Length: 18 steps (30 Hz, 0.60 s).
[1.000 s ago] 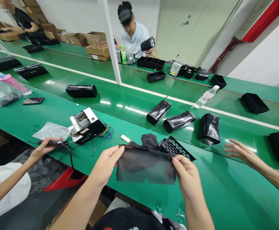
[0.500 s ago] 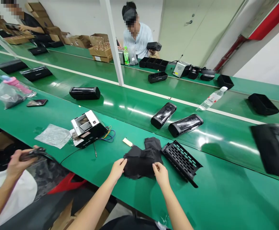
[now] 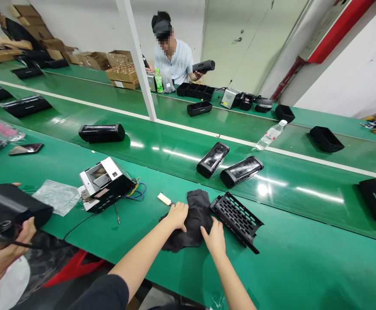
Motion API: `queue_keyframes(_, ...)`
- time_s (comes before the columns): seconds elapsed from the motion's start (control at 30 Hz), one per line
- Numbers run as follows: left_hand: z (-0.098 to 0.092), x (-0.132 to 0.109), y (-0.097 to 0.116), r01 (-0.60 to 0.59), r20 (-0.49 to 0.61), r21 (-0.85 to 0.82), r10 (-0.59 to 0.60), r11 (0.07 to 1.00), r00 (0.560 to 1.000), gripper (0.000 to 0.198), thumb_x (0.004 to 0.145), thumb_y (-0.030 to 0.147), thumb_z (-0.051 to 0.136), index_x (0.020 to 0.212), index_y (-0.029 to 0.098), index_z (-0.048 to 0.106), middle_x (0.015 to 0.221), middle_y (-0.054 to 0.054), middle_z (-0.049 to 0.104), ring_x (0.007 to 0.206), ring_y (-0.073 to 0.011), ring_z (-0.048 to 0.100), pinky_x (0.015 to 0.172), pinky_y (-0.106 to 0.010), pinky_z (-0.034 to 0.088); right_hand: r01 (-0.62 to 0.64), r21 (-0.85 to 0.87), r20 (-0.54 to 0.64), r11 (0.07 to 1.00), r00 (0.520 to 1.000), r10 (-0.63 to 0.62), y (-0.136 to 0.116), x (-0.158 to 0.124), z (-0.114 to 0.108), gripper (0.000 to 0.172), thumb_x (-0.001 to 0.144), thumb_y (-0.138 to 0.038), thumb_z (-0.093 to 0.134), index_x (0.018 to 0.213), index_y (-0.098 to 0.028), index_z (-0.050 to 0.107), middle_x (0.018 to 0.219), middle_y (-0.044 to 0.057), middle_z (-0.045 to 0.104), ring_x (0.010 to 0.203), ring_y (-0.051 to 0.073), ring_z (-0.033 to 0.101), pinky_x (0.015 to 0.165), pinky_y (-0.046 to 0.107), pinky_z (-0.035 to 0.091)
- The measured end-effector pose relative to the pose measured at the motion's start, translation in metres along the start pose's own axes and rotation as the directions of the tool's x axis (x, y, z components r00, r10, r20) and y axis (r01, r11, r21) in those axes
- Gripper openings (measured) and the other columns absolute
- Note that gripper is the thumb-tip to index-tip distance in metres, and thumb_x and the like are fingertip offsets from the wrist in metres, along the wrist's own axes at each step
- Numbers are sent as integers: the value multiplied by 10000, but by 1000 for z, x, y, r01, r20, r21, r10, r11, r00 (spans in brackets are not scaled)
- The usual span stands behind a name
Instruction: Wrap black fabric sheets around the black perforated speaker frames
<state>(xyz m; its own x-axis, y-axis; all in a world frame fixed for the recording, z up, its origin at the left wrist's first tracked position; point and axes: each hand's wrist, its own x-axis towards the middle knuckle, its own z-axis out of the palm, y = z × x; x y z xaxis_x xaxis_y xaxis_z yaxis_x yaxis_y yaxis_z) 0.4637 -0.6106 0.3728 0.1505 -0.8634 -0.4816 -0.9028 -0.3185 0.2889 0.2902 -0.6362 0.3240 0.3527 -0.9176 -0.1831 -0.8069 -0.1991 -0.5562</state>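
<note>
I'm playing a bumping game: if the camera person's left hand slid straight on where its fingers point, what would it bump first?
Probably the black sheets, right beside the left hand. It may be touching them; depth is hard to judge here.

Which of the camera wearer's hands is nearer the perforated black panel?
The right hand: it is at the right edge of the black sheets, beside the panel; the left hand lies over their left side.

Matt cloth-like sheets (image 3: pixel 192 230), smooth grilles (image 3: pixel 238 218), glossy green belt (image 3: pixel 162 144)
</note>
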Motion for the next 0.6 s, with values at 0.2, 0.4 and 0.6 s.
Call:
queue_keyframes(0.2,7,-13,2,48,59,57,-51,997,997,608,421,297,796,944,129,536,1106,-180,508,1072,-360,432,850,-436,344,39,-64,21,997,999,-37,-3,4,-17,401,813,-329,369,1106,-86,496,1007,165,579,970,273,550,781,334,439)
queue_keyframes(0.4,15,-33,10,38,65,34,-40,999,997,615,584,116,639,1150,118,398,976,-135,606,957,-279,548,811,-381,364,145,-118,91,982,987,-135,-35,24,-45,286,836,-252,374,1039,-154,551,1008,91,613,962,193,556,826,263,419)
queue_keyframes(0.6,9,-55,15,-18,4,-22,18,1000,1000,252,584,55,543,812,156,582,909,-108,613,928,-276,561,843,-378,369,135,-243,171,960,981,-95,-85,73,-26,304,717,-278,605,945,-77,589,959,192,617,933,293,567,777,390,438)
